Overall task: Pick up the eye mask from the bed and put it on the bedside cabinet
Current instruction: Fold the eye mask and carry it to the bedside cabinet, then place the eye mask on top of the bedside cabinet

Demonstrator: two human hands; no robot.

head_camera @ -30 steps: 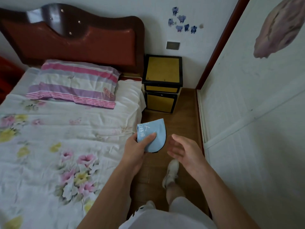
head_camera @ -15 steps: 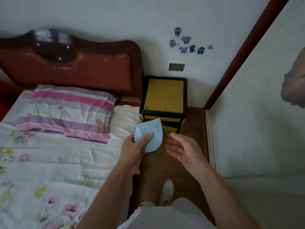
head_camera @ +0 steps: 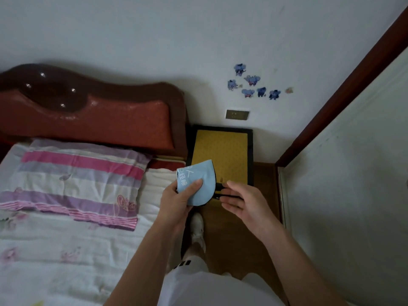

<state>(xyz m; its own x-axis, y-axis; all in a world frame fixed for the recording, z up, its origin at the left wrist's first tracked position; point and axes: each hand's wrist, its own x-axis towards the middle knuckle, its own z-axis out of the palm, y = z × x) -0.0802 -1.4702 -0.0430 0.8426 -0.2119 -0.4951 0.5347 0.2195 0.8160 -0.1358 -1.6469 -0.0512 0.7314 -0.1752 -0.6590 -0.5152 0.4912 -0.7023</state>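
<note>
The light-blue eye mask (head_camera: 204,180), folded, with white lettering and a black edge, is pinched in my left hand (head_camera: 180,198), thumb on top. It hovers over the near left corner of the bedside cabinet (head_camera: 220,149), which has a yellow top in a black frame. My right hand (head_camera: 241,200) is just right of the mask with its fingers spread, and the fingertips touch the mask's black strap. The bed (head_camera: 66,239) with its white floral sheet lies to the left.
A pink and purple striped pillow (head_camera: 72,180) lies at the head of the bed under the red-brown headboard (head_camera: 92,118). A white door or wall panel (head_camera: 353,173) closes the right side. My feet in white shoes stand on the narrow wooden floor strip (head_camera: 231,239).
I have stepped closer to the cabinet, so the mask is now over its near edge. My right hand has come up to the mask's strap.
</note>
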